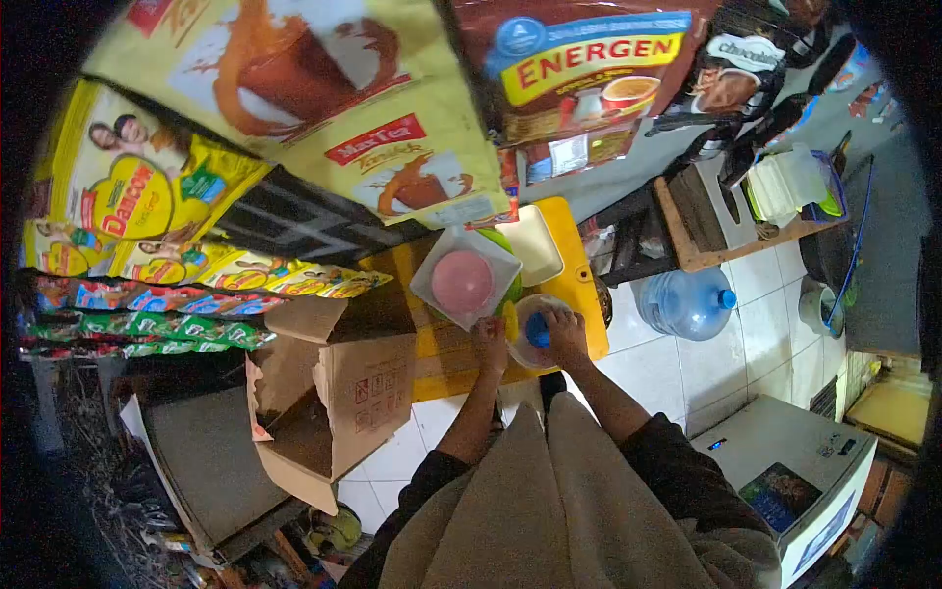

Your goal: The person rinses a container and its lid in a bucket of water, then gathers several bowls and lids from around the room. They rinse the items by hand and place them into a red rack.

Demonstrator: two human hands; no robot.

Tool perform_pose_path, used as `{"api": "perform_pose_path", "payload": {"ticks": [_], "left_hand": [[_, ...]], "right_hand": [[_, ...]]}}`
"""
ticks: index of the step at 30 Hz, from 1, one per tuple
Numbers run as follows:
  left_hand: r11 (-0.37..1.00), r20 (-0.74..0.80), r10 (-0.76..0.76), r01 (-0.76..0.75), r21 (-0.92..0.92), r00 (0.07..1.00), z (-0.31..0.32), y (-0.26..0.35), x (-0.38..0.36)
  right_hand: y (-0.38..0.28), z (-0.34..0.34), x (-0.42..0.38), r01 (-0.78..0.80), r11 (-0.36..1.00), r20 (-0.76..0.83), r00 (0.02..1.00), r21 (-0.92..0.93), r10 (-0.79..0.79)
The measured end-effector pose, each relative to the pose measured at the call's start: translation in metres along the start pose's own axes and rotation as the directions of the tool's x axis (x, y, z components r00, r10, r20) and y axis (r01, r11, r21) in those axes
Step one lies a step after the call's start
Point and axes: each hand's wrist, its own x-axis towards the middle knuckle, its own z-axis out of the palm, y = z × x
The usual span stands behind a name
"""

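Bowl [533, 358] below — right hand [566, 335] grasps blue object [537, 331].

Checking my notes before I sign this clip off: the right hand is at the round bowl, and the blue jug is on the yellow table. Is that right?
Not quite: the head view shows the blue jug on the tiled floor, not on the yellow table. The right hand is at the round bowl.
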Motion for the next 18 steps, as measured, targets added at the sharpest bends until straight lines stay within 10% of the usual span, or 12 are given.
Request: {"api": "perform_pose_path", "payload": {"ticks": [3,5,8,11,13,18], "left_hand": [[0.996,-0.061,-0.083,0.082,-0.020,0.995,-0.011,-0.002,-0.005],[0.664,0.117,-0.465,0.433,-0.609,0.878,-0.020,0.009,-0.014],[0.540,0.237,-0.475,0.493,-0.682,0.848,-0.050,-0.003,-0.027],[0.573,0.197,-0.413,0.422,-0.703,0.889,-0.084,0.008,-0.040],[0.681,0.141,-0.344,0.350,-0.643,0.928,-0.109,0.015,-0.056],[0.695,0.001,-0.364,0.273,-0.665,0.931,-0.171,0.024,-0.132]], "right_hand": [[0.004,0.007,-0.002,0.054,0.995,0.055,0.997,-0.084,-0.049],[0.001,0.005,-0.001,0.078,0.992,0.031,0.997,-0.104,-0.075],[-0.013,-0.013,0.004,-0.055,0.996,0.105,0.993,-0.069,0.062],[-0.017,-0.016,0.014,-0.015,0.897,0.134,0.990,0.441,-0.050],[-0.047,-0.044,0.020,-0.512,0.402,0.614,0.768,0.760,-0.183],[-0.157,-0.062,0.036,0.033,0.830,0.725,0.468,0.557,-0.505]]}}
